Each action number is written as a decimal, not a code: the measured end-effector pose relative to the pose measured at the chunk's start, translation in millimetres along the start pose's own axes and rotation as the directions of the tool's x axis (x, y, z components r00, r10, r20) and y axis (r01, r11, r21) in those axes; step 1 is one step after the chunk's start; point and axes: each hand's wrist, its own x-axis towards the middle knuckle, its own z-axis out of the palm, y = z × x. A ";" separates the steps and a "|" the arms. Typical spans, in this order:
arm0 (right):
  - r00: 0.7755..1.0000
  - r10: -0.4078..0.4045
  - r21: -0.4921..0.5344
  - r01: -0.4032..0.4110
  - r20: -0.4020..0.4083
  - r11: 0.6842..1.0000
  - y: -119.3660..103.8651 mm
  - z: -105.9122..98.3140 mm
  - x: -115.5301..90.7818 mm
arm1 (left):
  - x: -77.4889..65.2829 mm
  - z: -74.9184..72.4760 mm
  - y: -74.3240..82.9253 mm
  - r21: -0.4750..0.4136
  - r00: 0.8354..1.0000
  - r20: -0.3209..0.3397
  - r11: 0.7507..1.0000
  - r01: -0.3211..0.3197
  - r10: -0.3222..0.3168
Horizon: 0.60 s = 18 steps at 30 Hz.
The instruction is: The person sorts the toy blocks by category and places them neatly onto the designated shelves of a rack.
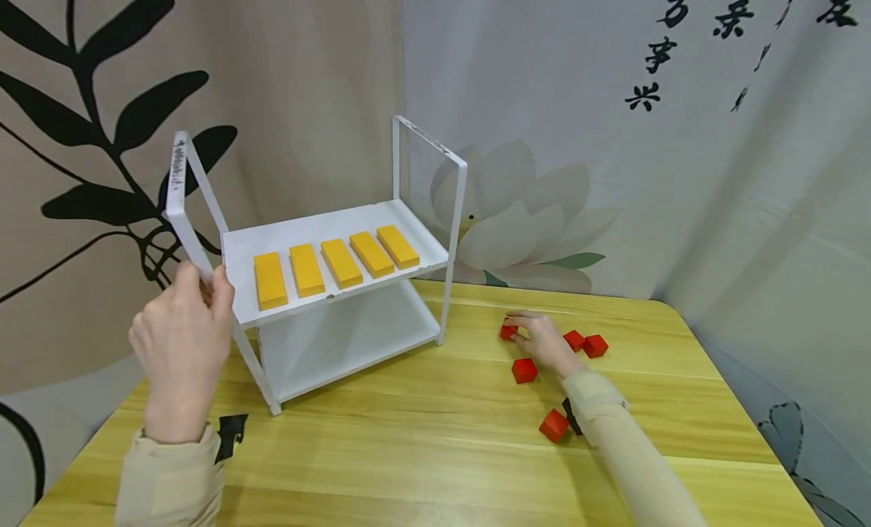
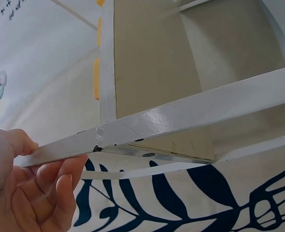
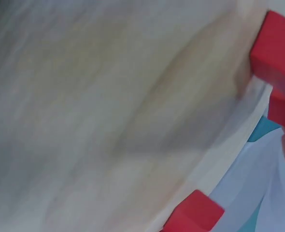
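Note:
My left hand (image 1: 185,345) grips the near-left post of a white two-tier rack (image 1: 354,361). In the left wrist view, the thumb lies over a white bar (image 2: 152,121) and the fingers curl beneath it. Several yellow blocks (image 1: 307,271) lie in a row on the rack's upper shelf. Over on the right, my right hand (image 1: 544,344) pinches a small red cube (image 1: 508,332) at the tabletop. Its fingertips show at the right edge of the right wrist view, against that red cube (image 3: 281,110), partly out of frame.
Around the right hand, more red cubes lie loose: one (image 1: 524,370) just below it, one (image 1: 554,426) nearer the front by the sleeve, and two (image 1: 595,346) close together behind the wrist. The wooden table (image 1: 408,451) meets printed curtains (image 1: 517,73) at its back.

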 end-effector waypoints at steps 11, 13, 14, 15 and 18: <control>0.987 -0.122 0.023 0.125 -0.101 0.992 -24.6 0.6 11.8 | 0.1 -0.6 0.5 0.003 1.000 0.008 1.000 0.000 0.000; 0.983 -0.148 0.032 0.153 -0.107 0.988 -32.1 -0.2 14.8 | 0.0 -0.7 0.8 0.003 1.000 0.011 1.000 0.003 -0.003; 0.981 -0.161 0.035 0.166 -0.112 0.985 -36.1 -0.7 16.1 | 0.0 -0.7 0.9 0.003 1.000 0.012 1.000 0.003 -0.003; 0.977 -0.177 0.036 0.182 -0.118 0.983 -40.2 -1.1 17.4 | 0.0 -0.8 0.9 0.004 1.000 0.013 1.000 0.004 -0.004; 0.962 -0.232 0.052 0.241 -0.142 0.969 -51.6 -1.8 21.7 | 0.0 -0.9 1.1 0.005 1.000 0.015 1.000 0.005 -0.005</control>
